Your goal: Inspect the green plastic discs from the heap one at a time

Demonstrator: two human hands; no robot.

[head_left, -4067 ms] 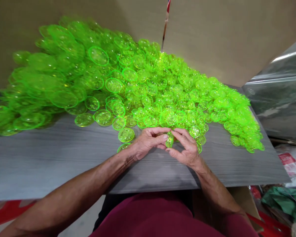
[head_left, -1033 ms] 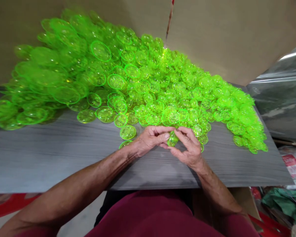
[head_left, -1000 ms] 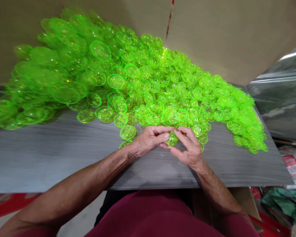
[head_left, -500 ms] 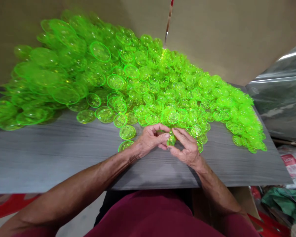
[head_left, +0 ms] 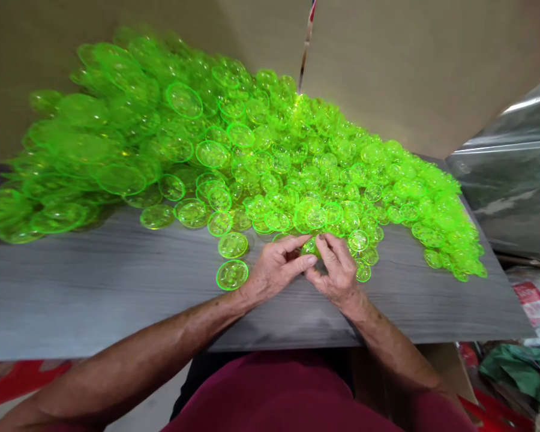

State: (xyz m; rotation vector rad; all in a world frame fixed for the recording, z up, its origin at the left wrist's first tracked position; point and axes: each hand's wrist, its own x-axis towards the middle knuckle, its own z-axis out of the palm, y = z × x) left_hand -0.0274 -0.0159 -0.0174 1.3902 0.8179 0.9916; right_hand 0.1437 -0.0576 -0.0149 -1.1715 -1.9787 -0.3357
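Left hand [head_left: 272, 267] and right hand [head_left: 337, 270], fingertips closed together on one green disc [head_left: 309, 247], just above the table [head_left: 148, 306]! That piece looks mid-handling. Two loose discs [head_left: 232, 275] lie by the left wrist; beyond spreads a huge heap [head_left: 261, 162], handled or unhandled, I can't tell.

It looks like a workshop or packing room to me: a broad grey counter [head_left: 153, 300] heaped with identical green discs [head_left: 274, 162], plastic sacks [head_left: 533, 300] crowding beside it
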